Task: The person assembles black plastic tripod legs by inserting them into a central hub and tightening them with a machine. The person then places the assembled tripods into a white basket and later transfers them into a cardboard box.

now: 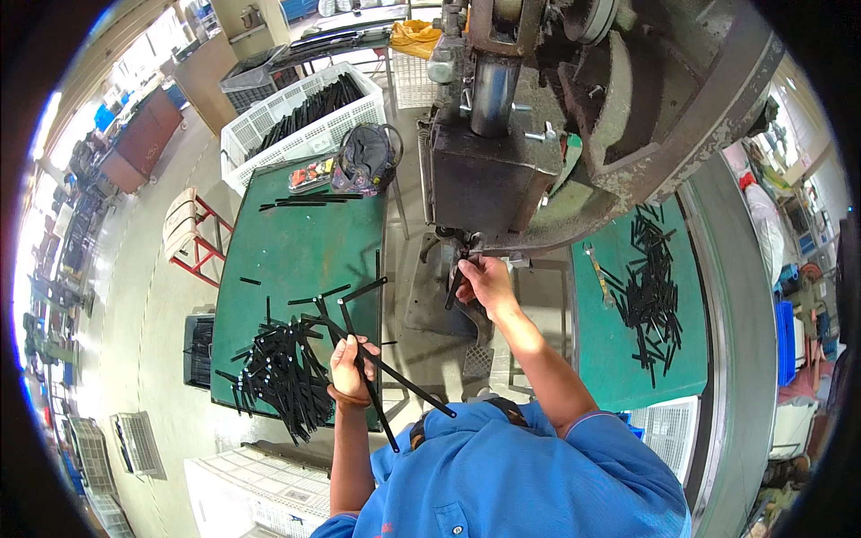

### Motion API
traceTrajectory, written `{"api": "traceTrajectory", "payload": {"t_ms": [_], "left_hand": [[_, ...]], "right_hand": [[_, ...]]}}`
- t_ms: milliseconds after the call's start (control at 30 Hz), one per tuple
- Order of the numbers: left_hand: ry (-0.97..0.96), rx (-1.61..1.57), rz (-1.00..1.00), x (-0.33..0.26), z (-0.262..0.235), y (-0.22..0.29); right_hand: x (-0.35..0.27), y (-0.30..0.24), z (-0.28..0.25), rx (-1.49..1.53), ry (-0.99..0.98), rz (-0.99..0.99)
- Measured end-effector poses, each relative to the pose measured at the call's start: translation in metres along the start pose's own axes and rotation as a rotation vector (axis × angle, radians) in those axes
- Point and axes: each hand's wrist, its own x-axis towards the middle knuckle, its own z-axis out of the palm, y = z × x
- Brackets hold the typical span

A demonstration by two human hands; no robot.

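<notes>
My left hand is closed round a few long flat black strips with holes at their ends. Beside it, a heap of similar black strips lies on the green table at the left. My right hand pinches a shorter-looking black strip right under the head of a large press. The strip's far end reaches the press tooling; how it sits there is hidden by the fingers and the machine.
A left green table carries a dark backpack and some loose strips. Behind it stands a white crate of black parts. At right, another green table holds a pile of black strips. A red-framed stool stands at left.
</notes>
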Motion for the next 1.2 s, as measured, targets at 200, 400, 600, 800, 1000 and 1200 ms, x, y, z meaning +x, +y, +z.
{"api": "traceTrajectory", "payload": {"t_ms": [200,400,600,800,1000,1200], "left_hand": [[-0.004,-0.050,0.026,-0.013,0.018,-0.003],[0.021,-0.022,0.038,-0.023,0.037,0.015],[-0.059,0.020,-0.015,-0.028,0.066,0.012],[-0.106,0.105,-0.110,-0.031,0.092,0.003],[-0.165,0.112,-0.177,-0.026,0.096,-0.009],[-0.198,0.125,-0.196,-0.023,0.102,-0.005]], "right_hand": [[0.004,0.020,-0.010,0.055,-0.076,0.080],[0.074,0.043,-0.082,-0.929,0.199,-0.570],[0.123,0.043,-0.077,-1.352,0.051,-0.300],[0.130,0.030,-0.088,-1.334,-0.029,-0.253],[0.122,0.040,-0.086,-1.357,-0.002,-0.263],[0.127,0.027,-0.105,-1.313,0.044,-0.221]]}}
